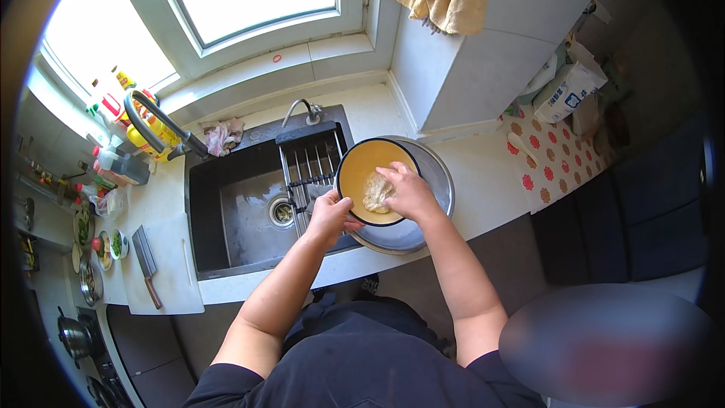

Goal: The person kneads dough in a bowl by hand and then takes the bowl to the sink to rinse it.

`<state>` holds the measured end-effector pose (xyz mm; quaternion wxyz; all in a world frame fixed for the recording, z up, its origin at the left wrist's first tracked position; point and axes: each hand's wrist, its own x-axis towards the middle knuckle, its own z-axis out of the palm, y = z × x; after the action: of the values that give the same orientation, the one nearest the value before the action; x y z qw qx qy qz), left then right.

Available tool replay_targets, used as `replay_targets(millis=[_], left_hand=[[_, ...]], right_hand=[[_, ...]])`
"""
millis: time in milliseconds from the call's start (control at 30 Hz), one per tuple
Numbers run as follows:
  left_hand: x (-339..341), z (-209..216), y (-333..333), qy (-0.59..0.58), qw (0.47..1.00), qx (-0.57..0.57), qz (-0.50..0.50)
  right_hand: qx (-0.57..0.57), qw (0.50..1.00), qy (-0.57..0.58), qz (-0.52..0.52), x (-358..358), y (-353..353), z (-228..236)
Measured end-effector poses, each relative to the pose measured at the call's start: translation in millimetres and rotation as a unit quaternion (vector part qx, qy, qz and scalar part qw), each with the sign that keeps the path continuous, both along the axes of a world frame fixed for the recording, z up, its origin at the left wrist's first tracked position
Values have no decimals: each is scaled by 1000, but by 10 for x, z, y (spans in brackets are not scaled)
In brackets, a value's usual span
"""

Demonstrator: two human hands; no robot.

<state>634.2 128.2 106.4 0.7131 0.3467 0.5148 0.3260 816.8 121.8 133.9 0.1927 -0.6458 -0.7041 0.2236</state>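
A round bowl (355, 170) with a yellow-orange inside and a dark rim is tilted over a wide metal basin (443, 215) at the right side of the sink. My left hand (330, 215) grips the bowl's near left rim, thumb on the inside edge. Inside the bowl lies a pale, lumpy mass of dough (375, 195). My right hand (410, 193) reaches in over the right rim, its bent fingers on the dough. The undersides of those fingers are hidden.
Left of the basin is a dark sink (238, 238) with a rack (310, 162) and a faucet (162, 132). Farther left, a cleaver (145, 257) lies on a white cutting board (177, 287). Bottles (124, 166) crowd the back left corner. A patterned cloth (555, 166) covers the right counter.
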Motion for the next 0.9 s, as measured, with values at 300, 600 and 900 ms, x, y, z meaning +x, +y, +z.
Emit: replay_targets(millis=[300, 600, 900], left_hand=[[72, 15, -86, 48, 996, 72, -28], [-26, 3, -102, -11, 1000, -16, 6], [-33, -23, -126, -12, 1000, 6, 3]], right_hand=[[-76, 994, 53, -56, -114, 101, -513], [38, 982, 169, 82, -115, 33, -223], [-16, 1000, -13, 12, -224, 20, -279]])
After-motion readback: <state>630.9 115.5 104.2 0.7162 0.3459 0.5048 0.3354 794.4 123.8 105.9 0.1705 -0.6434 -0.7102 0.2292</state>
